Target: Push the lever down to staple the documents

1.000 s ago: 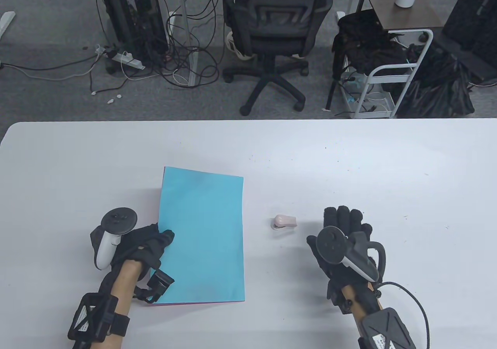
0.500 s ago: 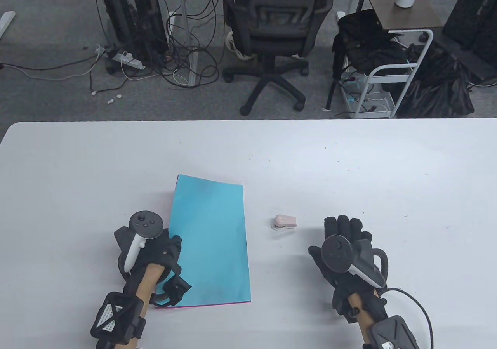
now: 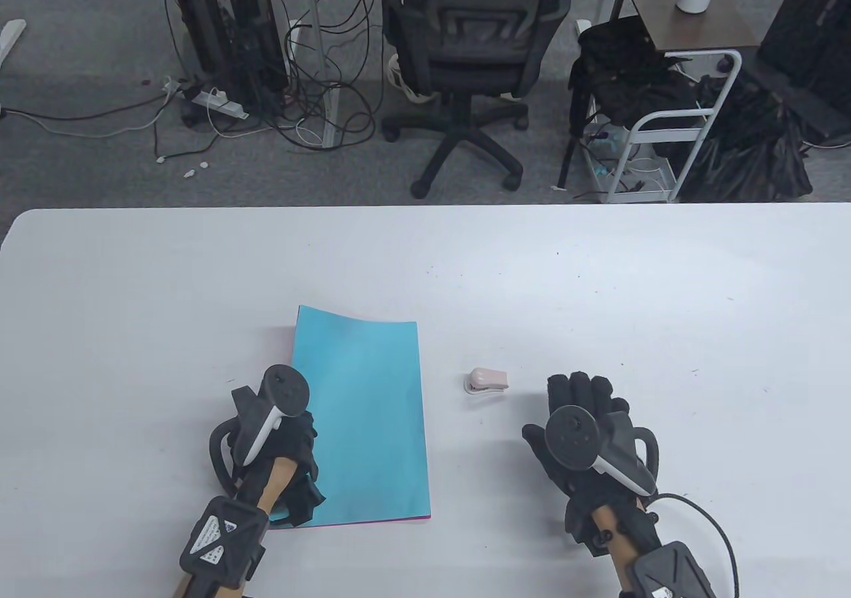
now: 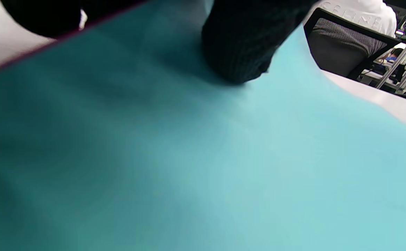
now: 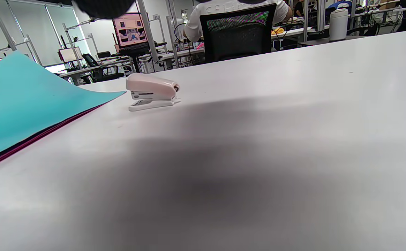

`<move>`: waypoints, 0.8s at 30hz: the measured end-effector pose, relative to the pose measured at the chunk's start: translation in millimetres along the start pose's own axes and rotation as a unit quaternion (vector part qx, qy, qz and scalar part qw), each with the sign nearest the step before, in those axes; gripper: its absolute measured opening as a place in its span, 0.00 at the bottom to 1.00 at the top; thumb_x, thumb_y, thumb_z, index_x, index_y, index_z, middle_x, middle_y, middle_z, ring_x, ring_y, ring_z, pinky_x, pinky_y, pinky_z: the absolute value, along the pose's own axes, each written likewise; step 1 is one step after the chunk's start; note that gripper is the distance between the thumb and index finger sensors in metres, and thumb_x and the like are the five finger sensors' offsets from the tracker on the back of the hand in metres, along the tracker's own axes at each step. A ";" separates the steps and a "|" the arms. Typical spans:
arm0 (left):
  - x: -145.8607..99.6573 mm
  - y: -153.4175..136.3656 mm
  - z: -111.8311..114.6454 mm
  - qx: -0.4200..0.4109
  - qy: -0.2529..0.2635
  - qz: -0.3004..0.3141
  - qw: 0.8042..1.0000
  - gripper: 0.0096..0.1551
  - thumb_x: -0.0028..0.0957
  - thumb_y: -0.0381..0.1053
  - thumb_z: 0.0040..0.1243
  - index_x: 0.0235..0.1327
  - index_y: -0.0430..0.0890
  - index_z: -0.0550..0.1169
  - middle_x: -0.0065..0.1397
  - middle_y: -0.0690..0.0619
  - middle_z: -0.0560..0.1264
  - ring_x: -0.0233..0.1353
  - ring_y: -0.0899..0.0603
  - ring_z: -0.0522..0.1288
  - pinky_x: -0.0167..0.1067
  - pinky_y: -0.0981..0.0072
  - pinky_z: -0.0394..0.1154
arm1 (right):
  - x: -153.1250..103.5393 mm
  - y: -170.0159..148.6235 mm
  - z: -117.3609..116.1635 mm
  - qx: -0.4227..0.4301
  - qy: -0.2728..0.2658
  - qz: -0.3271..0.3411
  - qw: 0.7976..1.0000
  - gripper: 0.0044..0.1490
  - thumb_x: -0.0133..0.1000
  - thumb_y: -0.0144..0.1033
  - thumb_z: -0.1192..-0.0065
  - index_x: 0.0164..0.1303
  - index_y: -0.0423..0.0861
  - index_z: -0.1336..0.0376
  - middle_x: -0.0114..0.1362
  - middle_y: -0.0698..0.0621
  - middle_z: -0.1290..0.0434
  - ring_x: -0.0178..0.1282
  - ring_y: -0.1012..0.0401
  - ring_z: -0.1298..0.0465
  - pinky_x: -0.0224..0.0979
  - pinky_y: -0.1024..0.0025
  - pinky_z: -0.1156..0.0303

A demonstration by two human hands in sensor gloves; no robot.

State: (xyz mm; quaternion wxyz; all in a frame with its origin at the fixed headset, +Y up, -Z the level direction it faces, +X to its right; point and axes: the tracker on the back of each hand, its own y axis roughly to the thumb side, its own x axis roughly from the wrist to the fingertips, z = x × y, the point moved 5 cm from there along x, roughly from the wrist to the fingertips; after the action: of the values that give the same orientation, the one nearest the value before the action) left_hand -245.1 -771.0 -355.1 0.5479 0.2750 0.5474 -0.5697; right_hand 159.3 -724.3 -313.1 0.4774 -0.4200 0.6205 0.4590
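Observation:
A stack of sheets with a teal top sheet (image 3: pixel 369 418) lies on the white table (image 3: pixel 598 279); a magenta sheet shows at its bottom edge. My left hand (image 3: pixel 292 445) grips the stack's left edge and lifts it off the table. In the left wrist view my thumb (image 4: pixel 238 52) presses on the teal sheet (image 4: pixel 224 157). A small pink stapler (image 3: pixel 486 380) sits on the table to the right of the stack, untouched. My right hand (image 3: pixel 585 405) rests flat with fingers spread, just right of the stapler. The right wrist view shows the stapler (image 5: pixel 152 91) and the raised stack (image 5: pixel 21 101).
Beyond the table's far edge stand an office chair (image 3: pixel 472 46), a computer tower with tangled cables (image 3: pixel 233 39) and a white cart with black bags (image 3: pixel 671 126).
My left hand has moved right and back with the stack's left edge, raising it so the teal sheet looks narrower. My right hand has drawn slightly back toward me. The stapler has not moved.

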 end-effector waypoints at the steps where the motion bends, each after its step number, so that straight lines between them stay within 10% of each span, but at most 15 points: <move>1: 0.0 0.7 0.4 0.008 0.001 -0.001 1.000 0.35 0.57 0.45 0.66 0.73 0.28 0.73 0.58 0.41 0.79 0.60 0.33 0.77 0.59 0.19 0.67 | -0.1 -0.1 0.0 0.000 0.000 0.000 1.000 0.55 0.62 0.53 0.58 0.84 0.27 0.64 0.82 0.20 0.61 0.79 0.21 0.58 0.74 0.22 0.56; 24: 0.0 3.9 7.9 0.116 -0.010 -0.041 0.992 0.47 0.58 0.53 0.62 0.80 0.24 0.64 0.65 0.36 0.74 0.65 0.28 0.72 0.61 0.16 0.61 | -1.6 -0.2 0.2 0.007 0.003 -0.002 1.000 0.55 0.62 0.53 0.58 0.84 0.27 0.64 0.82 0.20 0.61 0.79 0.21 0.57 0.74 0.22 0.56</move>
State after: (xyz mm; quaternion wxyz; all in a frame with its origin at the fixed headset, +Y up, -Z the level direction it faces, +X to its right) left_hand -239.2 -777.5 -354.4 0.4936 0.3082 0.4830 -0.6543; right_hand 159.9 -724.0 -311.6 0.4795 -0.4190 0.6241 0.4529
